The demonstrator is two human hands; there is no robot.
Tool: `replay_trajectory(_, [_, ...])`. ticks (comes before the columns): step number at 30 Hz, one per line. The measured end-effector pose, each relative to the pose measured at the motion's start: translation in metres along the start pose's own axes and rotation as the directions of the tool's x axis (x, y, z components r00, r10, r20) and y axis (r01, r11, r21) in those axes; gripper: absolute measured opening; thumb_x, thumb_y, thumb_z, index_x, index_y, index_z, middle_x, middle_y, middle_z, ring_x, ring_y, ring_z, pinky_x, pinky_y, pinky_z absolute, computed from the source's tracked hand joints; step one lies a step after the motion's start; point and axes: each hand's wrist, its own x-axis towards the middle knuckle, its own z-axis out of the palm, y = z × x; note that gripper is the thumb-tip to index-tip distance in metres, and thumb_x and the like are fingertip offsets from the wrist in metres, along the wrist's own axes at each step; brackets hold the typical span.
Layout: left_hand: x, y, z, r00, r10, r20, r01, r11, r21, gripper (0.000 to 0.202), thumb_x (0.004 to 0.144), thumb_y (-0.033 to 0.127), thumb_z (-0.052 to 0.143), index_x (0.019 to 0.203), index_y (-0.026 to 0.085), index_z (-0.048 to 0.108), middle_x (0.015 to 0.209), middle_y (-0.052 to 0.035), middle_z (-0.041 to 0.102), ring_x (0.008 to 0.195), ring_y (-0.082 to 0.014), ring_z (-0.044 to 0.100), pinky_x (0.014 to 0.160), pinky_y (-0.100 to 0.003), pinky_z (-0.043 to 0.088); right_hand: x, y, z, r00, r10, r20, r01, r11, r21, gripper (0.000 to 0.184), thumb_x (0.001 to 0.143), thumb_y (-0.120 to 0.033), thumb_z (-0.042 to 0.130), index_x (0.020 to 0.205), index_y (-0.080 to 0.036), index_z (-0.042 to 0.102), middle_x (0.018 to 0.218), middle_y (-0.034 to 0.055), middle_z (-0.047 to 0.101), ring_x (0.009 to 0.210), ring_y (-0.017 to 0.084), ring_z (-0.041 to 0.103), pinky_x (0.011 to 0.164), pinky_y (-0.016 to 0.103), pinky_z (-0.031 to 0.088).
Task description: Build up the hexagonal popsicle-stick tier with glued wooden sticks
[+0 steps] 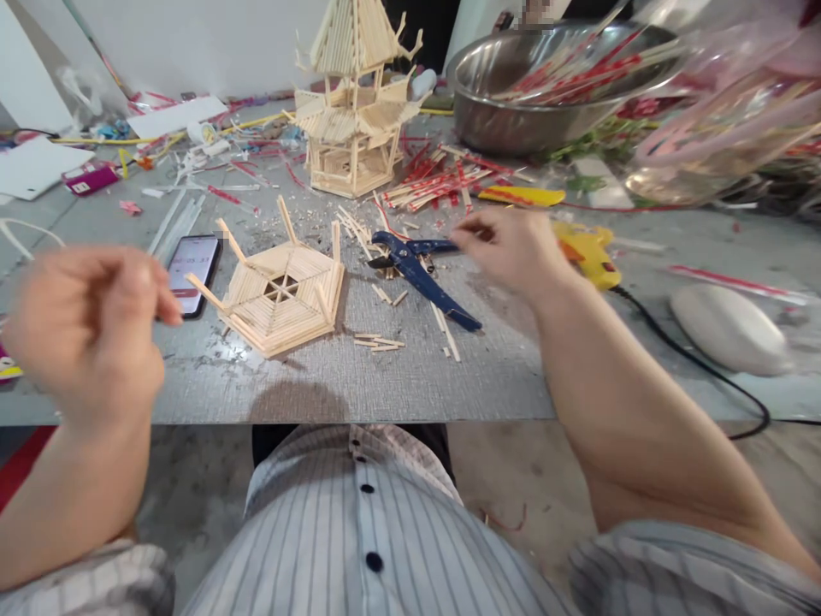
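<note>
My left hand (96,329) hovers at the left table edge, fingers curled but smeared by motion; whether anything is in it is hidden. With its fingers drawn together, my right hand (516,248) meets the handle end of a blue hand cutter (420,278) that lies on the table. Between my hands sits a six-sided base of wooden sticks (275,295), with several short posts rising from its rim. Small cut stick pieces (378,342) are scattered beside it. Behind stands a tiered stick pagoda (356,111) with sloping roofs.
A lit phone (192,274) lies left of the base. A steel bowl (513,124) holds red-wrapped sticks, and more wrapped sticks (442,180) lie before it. On the right are a yellow tool (587,252) with a black cord and a white oval object (731,329).
</note>
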Motion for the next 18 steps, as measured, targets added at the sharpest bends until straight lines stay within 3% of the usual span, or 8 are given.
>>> replay_trajectory(1, [-0.014,-0.003,-0.005,0.999,0.03,-0.012,-0.029,0.997,0.066,0.026,0.08,0.044,0.052,0.078,0.018,0.056,0.067,-0.0002,0.054,0.055,-0.0105,0.049,0.055,-0.028,0.042,-0.002,-0.013,0.006,0.995,-0.066,0.072,0.063,0.997,0.042,0.021,0.084,-0.025,0.055,0.095,-0.014,0.07,0.089,0.0095,0.071,0.078,0.016,0.061,0.075,0.028,0.042])
replay_trajectory(3, [-0.037,-0.009,-0.009,0.969,-0.063,0.238,-0.002,0.964,0.264,0.019,0.083,0.036,0.053,0.089,0.019,0.058,0.076,-0.0021,0.062,0.062,-0.0125,0.055,0.061,-0.029,0.047,-0.006,-0.036,0.015,0.965,-0.14,0.221,0.122,0.988,0.092,0.021,0.085,-0.026,0.054,0.096,-0.016,0.07,0.088,0.008,0.07,0.077,0.017,0.062,0.071,0.028,0.044])
replay_trajectory(5, [-0.053,-0.017,-0.008,0.845,-0.139,0.517,-0.134,0.879,0.457,0.021,0.084,0.039,0.052,0.092,0.019,0.057,0.081,-0.0045,0.066,0.067,-0.0161,0.059,0.064,-0.032,0.048,-0.009,-0.055,0.023,0.92,-0.192,0.342,0.167,0.981,0.101,0.023,0.086,-0.026,0.052,0.1,-0.017,0.068,0.09,0.007,0.071,0.08,0.018,0.064,0.073,0.029,0.045])
replay_trajectory(7, [-0.061,-0.024,-0.002,0.76,-0.143,0.635,-0.288,0.801,0.525,0.024,0.086,0.043,0.049,0.085,0.02,0.057,0.083,-0.0069,0.068,0.077,-0.0227,0.062,0.068,-0.037,0.048,-0.011,-0.067,0.03,0.872,-0.233,0.432,0.228,0.972,0.063,0.026,0.087,-0.025,0.05,0.105,-0.018,0.067,0.096,0.0072,0.071,0.087,0.02,0.064,0.077,0.031,0.045])
replay_trajectory(8, [-0.063,-0.028,0.001,0.746,-0.127,0.654,-0.342,0.769,0.54,0.026,0.086,0.044,0.047,0.081,0.021,0.058,0.084,-0.0076,0.068,0.083,-0.0257,0.062,0.07,-0.039,0.049,-0.012,-0.07,0.034,0.85,-0.239,0.47,0.257,0.966,0.027,0.027,0.087,-0.026,0.049,0.107,-0.017,0.066,0.098,0.0078,0.071,0.09,0.021,0.064,0.079,0.031,0.045])
replay_trajectory(11, [-0.062,-0.035,0.012,0.761,-0.054,0.647,-0.425,0.712,0.56,0.034,0.086,0.05,0.045,0.078,0.021,0.061,0.086,-0.0099,0.068,0.089,-0.0297,0.06,0.074,-0.041,0.049,-0.013,-0.07,0.042,0.826,-0.223,0.517,0.313,0.945,-0.092,0.029,0.088,-0.027,0.046,0.106,-0.015,0.066,0.105,0.0104,0.069,0.097,0.025,0.063,0.08,0.033,0.045])
replay_trajectory(18, [-0.051,-0.045,0.021,0.795,-0.058,0.604,-0.41,0.683,0.605,0.038,0.086,0.048,0.045,0.084,0.016,0.066,0.092,-0.014,0.068,0.093,-0.0312,0.061,0.082,-0.043,0.049,-0.011,-0.061,0.045,0.871,-0.139,0.472,0.281,0.928,-0.244,0.035,0.091,-0.03,0.04,0.111,-0.015,0.064,0.114,0.016,0.064,0.1,0.031,0.062,0.076,0.04,0.047])
